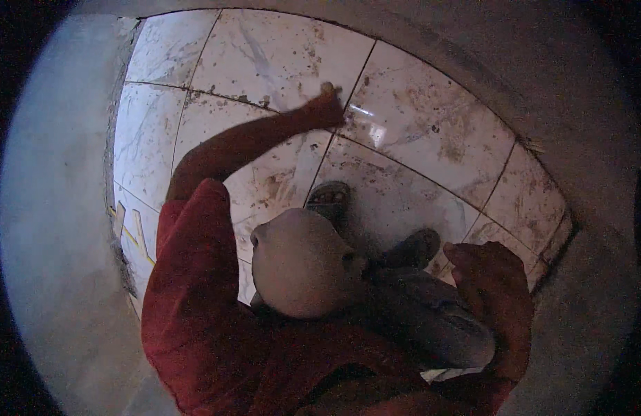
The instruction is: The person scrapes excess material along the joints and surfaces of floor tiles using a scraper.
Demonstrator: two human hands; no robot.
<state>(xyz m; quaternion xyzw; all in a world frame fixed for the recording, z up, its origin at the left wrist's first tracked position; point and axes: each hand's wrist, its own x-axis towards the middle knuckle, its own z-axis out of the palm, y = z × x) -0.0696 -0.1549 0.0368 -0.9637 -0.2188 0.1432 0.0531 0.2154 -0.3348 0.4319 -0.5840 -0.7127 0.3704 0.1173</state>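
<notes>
My left arm, in a red sleeve, stretches forward over pale marbled floor tiles point(417, 104). The left hand point(327, 107) is closed at a dark tile joint point(332, 135), near where several tiles meet. What it holds, if anything, is hidden. My right hand point(490, 270) is at the right, beside my bent leg in grey trousers point(445, 333). Its fingers are curled in shadow, and I cannot make out anything inside them. Between my arms is a smooth, rounded beige shape point(299, 263); what it is I cannot tell.
Brown dirt specks the tiles. My sandalled feet point(327, 197) point(414, 249) stand on them. At the left edge lies a thin yellow and pale angled strip point(133, 232). Bare grey concrete point(64, 229) borders the tiled patch, and dark surfaces point(584, 139) bound it at the right.
</notes>
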